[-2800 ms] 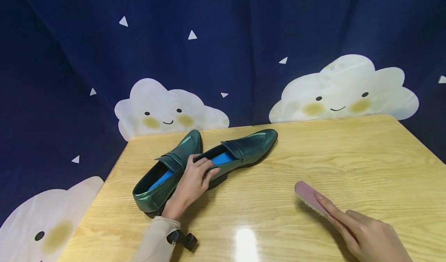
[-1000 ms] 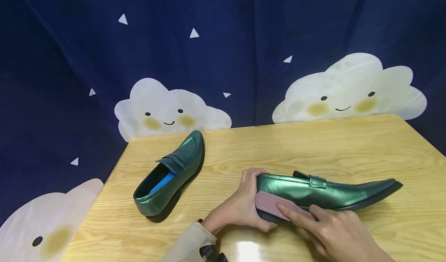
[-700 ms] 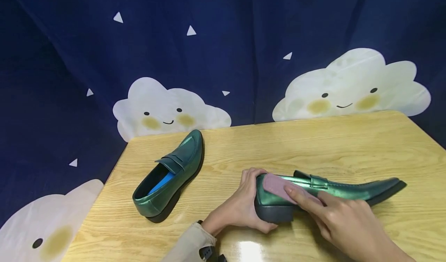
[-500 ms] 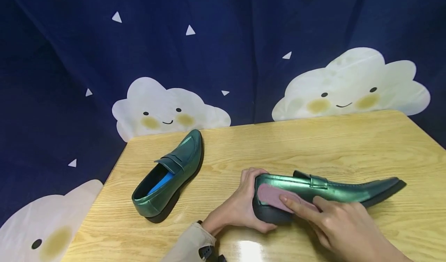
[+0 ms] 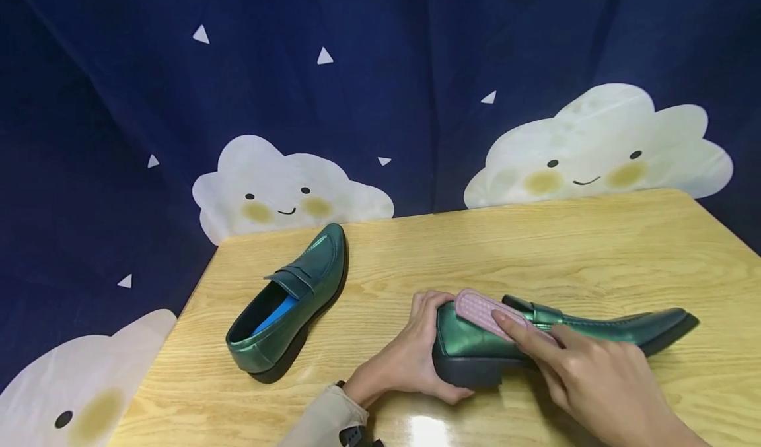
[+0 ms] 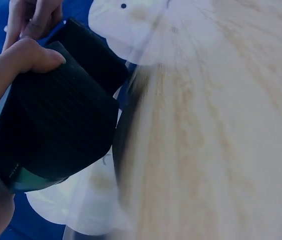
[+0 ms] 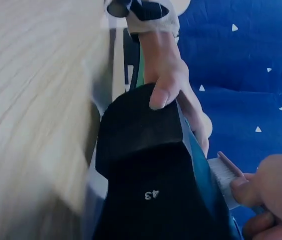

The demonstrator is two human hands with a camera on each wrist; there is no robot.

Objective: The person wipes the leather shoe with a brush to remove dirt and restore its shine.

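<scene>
A shiny green loafer (image 5: 475,338) is tilted on its side above the table, toe to the right. My left hand (image 5: 419,348) grips its heel end, the thumb on the black heel block. In the right wrist view the dark sole (image 7: 150,165) faces the camera, marked 43. My right hand (image 5: 594,368) holds a pink shoe brush (image 5: 484,311), index finger along its back. Its pale bristles (image 7: 223,177) touch the shoe's side near the opening. The second green loafer (image 5: 291,302), with a blue insole, stands at the left of the table.
The wooden table (image 5: 404,255) has a light grain. A dark blue curtain (image 5: 380,90) with smiling clouds and small triangles hangs right behind it. On the left wrist sits a black strap (image 5: 353,434) beside the beige sleeve.
My left hand took the right-hand loafer from beside the other and brought it to the right, turned sideways. The brush met it and has moved up and down its side, now higher near the opening.
</scene>
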